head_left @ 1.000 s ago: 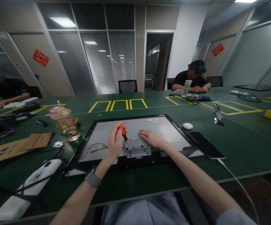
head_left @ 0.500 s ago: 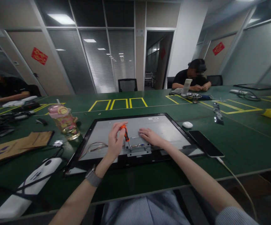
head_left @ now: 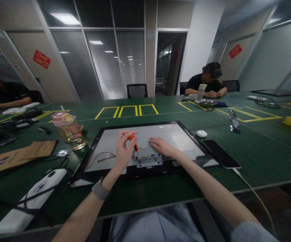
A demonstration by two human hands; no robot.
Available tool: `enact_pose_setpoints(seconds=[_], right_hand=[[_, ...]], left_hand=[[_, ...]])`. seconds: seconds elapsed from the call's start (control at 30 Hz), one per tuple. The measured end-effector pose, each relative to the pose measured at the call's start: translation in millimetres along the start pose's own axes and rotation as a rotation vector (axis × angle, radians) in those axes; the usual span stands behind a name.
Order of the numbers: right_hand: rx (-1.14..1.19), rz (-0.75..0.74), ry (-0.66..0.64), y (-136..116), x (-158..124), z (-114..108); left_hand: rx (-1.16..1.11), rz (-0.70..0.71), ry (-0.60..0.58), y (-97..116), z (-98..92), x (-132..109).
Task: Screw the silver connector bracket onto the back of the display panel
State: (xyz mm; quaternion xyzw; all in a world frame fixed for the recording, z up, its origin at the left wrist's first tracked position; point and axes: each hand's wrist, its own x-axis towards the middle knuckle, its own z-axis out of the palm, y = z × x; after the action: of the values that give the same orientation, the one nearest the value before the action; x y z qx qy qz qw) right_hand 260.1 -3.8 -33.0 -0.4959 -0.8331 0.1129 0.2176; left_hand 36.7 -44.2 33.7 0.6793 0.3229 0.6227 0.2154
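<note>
A monitor panel (head_left: 175,134) lies back-up on the green table in front of me, with a small metal bracket (head_left: 149,159) at its near edge. My left hand (head_left: 123,151) is closed round an orange-handled screwdriver (head_left: 134,143), its tip down at the bracket's left end. My right hand (head_left: 162,146) lies flat on the panel just behind the bracket, fingers stretched out. Thin coloured wires (head_left: 101,157) run over the panel left of my left hand.
A pink-lidded bottle (head_left: 68,131), brown paper bag (head_left: 14,156) and a white device with cables (head_left: 27,201) lie left. A black phone (head_left: 220,154) with a cable and a white mouse (head_left: 201,133) lie right. Two other people sit at the far side.
The screwdriver has turned slightly in my left hand, its handle leaning a little differently. The right hand has stayed flat on the panel. The view has barely shifted.
</note>
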Motion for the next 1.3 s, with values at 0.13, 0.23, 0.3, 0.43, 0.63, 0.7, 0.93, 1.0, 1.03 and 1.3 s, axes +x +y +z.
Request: enact_pose_setpoints(seconds=[0.13, 0.23, 0.3, 0.43, 0.63, 0.7, 0.93, 1.0, 1.03, 1.3], right_hand=[[-0.005, -0.007, 0.008, 1.3, -0.1, 1.1], [0.005, -0.005, 0.010, 1.3, -0.3, 1.1], [0.012, -0.005, 0.012, 0.8, -0.4, 0.7], [0.005, 0.009, 0.000, -1.0, -0.4, -0.5], [0.008, 0.013, -0.013, -2.8, -0.6, -2.2], [0.015, 0.013, -0.011, -2.9, -0.6, -2.0], [0.020, 0.006, 0.004, -0.5, 0.2, 0.3], [0.025, -0.003, 0.003, 0.1, 0.1, 0.3], [0.027, -0.006, 0.002, 0.3, 0.1, 0.3], [0.032, 0.011, 0.000, 0.8, 0.4, 0.8]], left_hand=[[-0.019, -0.012, 0.009, 2.8, -0.6, -0.3], [-0.086, -0.014, -0.031, 3.9, -1.6, -1.8], [-0.062, 0.009, -0.040, 3.5, -1.6, -2.3], [0.032, 0.027, -0.006, 2.9, -0.2, -1.8], [-0.078, -0.022, -0.037, 3.7, -0.8, -3.1], [-0.096, -0.002, -0.059, 2.5, -1.7, -3.1], [0.027, 0.033, 0.045, 2.9, -1.8, 0.7], [-0.017, -0.004, 0.017, 4.9, -1.7, 0.7], [-0.047, -0.020, 0.000, 5.5, -1.8, 0.5], [-0.014, 0.034, 0.039, 2.1, -1.8, 0.7]])
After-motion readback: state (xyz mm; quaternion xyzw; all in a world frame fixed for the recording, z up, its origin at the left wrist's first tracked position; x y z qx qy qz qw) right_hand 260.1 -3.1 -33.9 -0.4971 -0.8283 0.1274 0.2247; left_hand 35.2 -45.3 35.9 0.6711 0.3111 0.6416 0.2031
